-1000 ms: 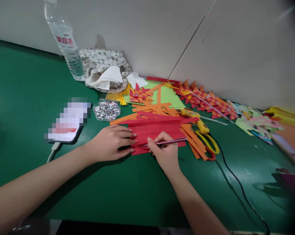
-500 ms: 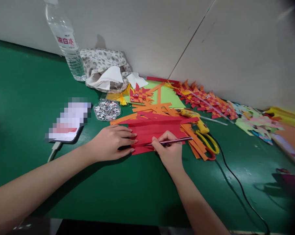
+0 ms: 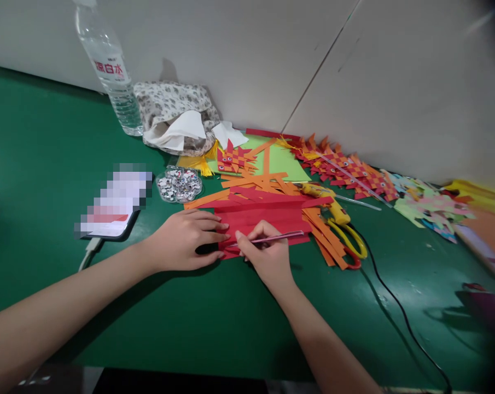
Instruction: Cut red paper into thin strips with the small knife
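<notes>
A sheet of red paper (image 3: 251, 219) with crease lines lies on the green table. My left hand (image 3: 190, 241) rests at its left edge, fingers stretched out and the fingertips on the paper. A slim pinkish pen (image 3: 286, 236) is pinched in my right hand (image 3: 269, 256), its tip at the lower left of the sheet, close to my left fingertips. Under and behind the red sheet lie loose orange paper strips (image 3: 327, 243). The right hand covers part of the paper's lower edge.
A yellow glue gun (image 3: 339, 210) and yellow-handled scissors (image 3: 360, 241) lie right of the paper, with a black cord. Woven paper fish (image 3: 345, 169) are piled by the wall. Left are a phone (image 3: 118, 205), a pack of googly eyes (image 3: 179, 185), a tissue pouch (image 3: 169, 101) and a water bottle (image 3: 111, 76).
My right hand has slid left along the lower part of the red paper, with the pen in it. The left hand has stayed in place.
</notes>
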`<action>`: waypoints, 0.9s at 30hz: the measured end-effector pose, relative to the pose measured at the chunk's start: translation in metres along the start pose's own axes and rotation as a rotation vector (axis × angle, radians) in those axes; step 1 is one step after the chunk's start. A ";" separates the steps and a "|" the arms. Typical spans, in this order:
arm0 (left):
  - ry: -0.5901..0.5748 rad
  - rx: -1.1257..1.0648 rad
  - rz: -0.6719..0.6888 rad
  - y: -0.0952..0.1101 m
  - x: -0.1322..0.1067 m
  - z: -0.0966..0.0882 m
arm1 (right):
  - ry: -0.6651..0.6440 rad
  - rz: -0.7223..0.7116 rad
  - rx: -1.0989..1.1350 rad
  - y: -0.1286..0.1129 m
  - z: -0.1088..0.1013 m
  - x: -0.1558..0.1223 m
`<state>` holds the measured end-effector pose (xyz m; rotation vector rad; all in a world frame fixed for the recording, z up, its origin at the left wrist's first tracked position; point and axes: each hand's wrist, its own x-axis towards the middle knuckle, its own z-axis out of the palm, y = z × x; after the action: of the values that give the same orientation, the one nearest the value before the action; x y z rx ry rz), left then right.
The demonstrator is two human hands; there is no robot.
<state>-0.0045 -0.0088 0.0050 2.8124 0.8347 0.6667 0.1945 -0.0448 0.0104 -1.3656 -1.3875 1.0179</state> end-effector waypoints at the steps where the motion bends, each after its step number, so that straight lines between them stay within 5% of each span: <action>1: 0.004 -0.004 -0.007 0.000 0.000 0.000 | 0.006 -0.007 0.002 0.001 0.000 0.000; 9: 0.045 -0.023 -0.002 -0.001 0.000 0.002 | 0.080 -0.038 0.030 0.003 -0.001 -0.001; 27: 0.035 0.009 0.014 -0.001 -0.001 0.002 | 0.011 -0.063 -0.060 0.003 0.002 0.000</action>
<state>-0.0050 -0.0089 0.0028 2.8251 0.8269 0.7186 0.1929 -0.0447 0.0068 -1.3602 -1.4540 0.9329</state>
